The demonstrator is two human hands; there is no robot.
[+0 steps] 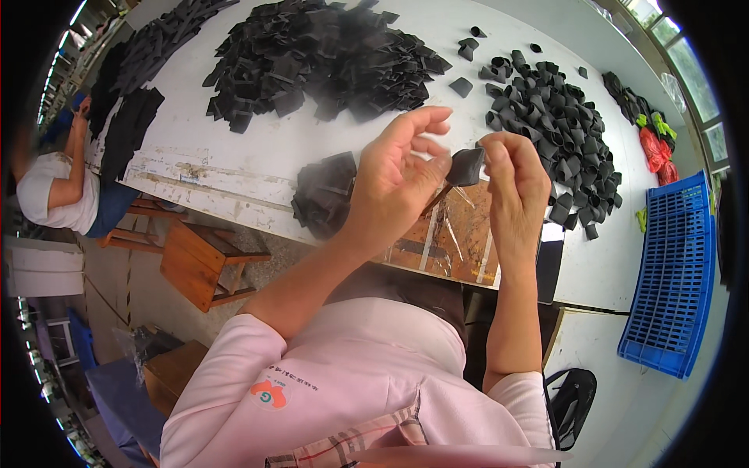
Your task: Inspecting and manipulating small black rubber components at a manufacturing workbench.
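Note:
Over the work table [261,168], a small black folded fabric piece [466,167] is pinched at its right edge by the fingertips of my right hand [516,183]. My left hand [399,175] is raised just left of it, index finger and thumb apart. Its thumb tip comes close to the piece; whether they touch I cannot tell. Beneath both hands lies a worn brown board [441,242] with strips of tape. A loose stack of black pieces [321,191] sits by my left wrist, partly hidden by it. To the right is a heap of curled black pieces [558,129].
A large heap of flat black pieces [265,66] covers the table's far side. A blue plastic crate [669,273] stands at the right, near red bags [657,156]. A dark flat device [549,264] lies beside my right forearm. Left are a wooden stool [191,265] and a seated person [58,187].

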